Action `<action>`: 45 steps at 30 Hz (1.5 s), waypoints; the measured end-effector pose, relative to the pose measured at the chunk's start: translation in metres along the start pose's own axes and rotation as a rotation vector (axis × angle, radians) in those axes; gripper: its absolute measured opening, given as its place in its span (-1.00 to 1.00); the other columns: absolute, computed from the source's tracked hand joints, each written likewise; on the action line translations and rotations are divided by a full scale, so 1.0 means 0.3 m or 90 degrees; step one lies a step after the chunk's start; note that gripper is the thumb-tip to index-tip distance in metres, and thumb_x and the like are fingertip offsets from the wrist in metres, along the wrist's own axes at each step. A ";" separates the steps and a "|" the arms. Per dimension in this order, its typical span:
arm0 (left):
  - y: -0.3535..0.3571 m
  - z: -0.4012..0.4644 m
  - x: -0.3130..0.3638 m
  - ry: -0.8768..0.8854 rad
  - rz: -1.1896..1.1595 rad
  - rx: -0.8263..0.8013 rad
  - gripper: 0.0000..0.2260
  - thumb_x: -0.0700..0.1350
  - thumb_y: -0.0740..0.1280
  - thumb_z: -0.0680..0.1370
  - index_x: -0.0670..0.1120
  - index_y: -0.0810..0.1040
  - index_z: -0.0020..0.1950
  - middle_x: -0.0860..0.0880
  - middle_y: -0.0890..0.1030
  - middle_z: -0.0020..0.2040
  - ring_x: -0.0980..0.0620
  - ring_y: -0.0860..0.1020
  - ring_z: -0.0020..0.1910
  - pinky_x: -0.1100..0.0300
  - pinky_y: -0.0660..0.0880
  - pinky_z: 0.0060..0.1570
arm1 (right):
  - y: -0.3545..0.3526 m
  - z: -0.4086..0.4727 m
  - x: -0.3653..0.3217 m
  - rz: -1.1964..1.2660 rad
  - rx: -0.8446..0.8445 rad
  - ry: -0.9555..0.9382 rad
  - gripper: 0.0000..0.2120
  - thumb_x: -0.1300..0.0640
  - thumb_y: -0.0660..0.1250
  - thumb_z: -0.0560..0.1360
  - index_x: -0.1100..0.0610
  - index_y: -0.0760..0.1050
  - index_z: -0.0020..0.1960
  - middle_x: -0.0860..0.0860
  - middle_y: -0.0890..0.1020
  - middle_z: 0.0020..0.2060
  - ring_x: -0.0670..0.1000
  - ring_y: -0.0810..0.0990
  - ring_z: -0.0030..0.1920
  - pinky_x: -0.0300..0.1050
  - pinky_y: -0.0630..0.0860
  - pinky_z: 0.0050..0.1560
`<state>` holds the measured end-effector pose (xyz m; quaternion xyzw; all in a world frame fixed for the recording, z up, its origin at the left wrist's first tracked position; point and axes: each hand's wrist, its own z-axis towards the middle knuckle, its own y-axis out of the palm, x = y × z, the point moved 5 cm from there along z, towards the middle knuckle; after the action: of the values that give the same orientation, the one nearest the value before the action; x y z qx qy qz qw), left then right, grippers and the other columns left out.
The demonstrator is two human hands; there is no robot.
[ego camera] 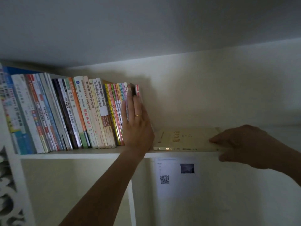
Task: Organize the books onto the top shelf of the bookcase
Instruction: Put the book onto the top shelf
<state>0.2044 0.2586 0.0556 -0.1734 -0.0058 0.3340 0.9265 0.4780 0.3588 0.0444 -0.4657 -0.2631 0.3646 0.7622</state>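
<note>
A long row of upright books (78,115) fills the left part of the white top shelf (91,151), leaning slightly left. My left hand (136,121), a ring on one finger, presses with straight fingers against the spines at the row's right end. To its right a pale cream book (184,139) lies flat on the shelf. My right hand (244,144) grips that flat book's right end, thumb on the cover and fingers under the shelf's front edge.
The shelf right of the flat book runs to the wall corner. Below the shelf a sheet of paper with a QR code (176,172) hangs on the back wall. A white upright divider (132,193) stands beneath. A carved white panel (8,185) edges the left.
</note>
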 end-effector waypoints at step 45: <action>-0.203 -0.065 -0.038 -0.157 -0.408 -0.065 -0.74 -0.11 0.23 0.68 -0.22 0.40 0.32 -0.12 0.67 -0.02 -0.03 0.68 -0.18 0.16 0.59 -0.25 | 0.130 0.225 -0.510 0.812 0.156 -0.072 -0.49 0.44 0.27 0.51 -0.02 0.55 0.32 -0.06 0.67 0.13 -0.22 0.67 -0.01 -0.28 0.61 -0.20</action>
<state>0.2355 0.2017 0.0583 -0.1675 -0.1886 0.0438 0.9667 0.3248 0.2829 0.0286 -0.4204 0.0685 0.7968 0.4286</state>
